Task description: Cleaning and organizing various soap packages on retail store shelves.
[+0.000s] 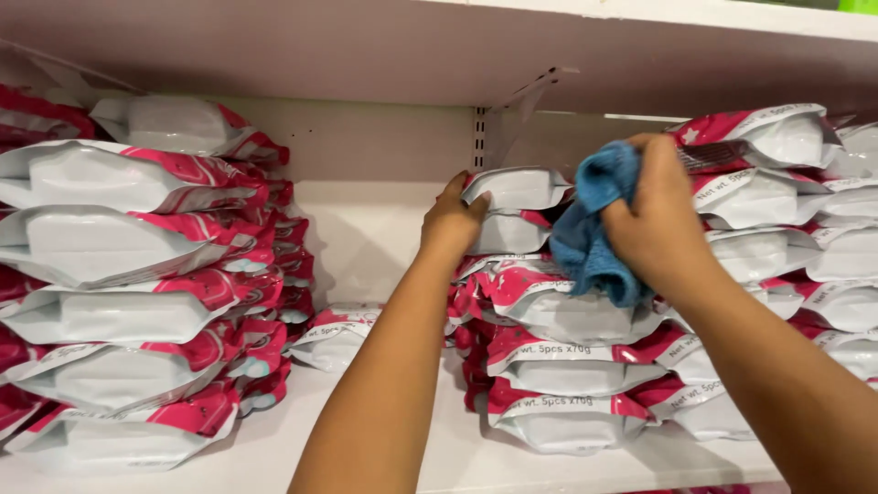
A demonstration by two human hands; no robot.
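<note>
1. Here the left hand is clamped on the left end of the top packet of the middle stack, thumb on top, fingers apparently curled round the end.
2. The right hand is bunched shut on a blue cloth, just right of that packet and touching the stack.
3. The packet's long axis runs left to right.
4. Left of the stack the shelf lies bare, up to the left stack; right of it, more packets crowd close.
</note>
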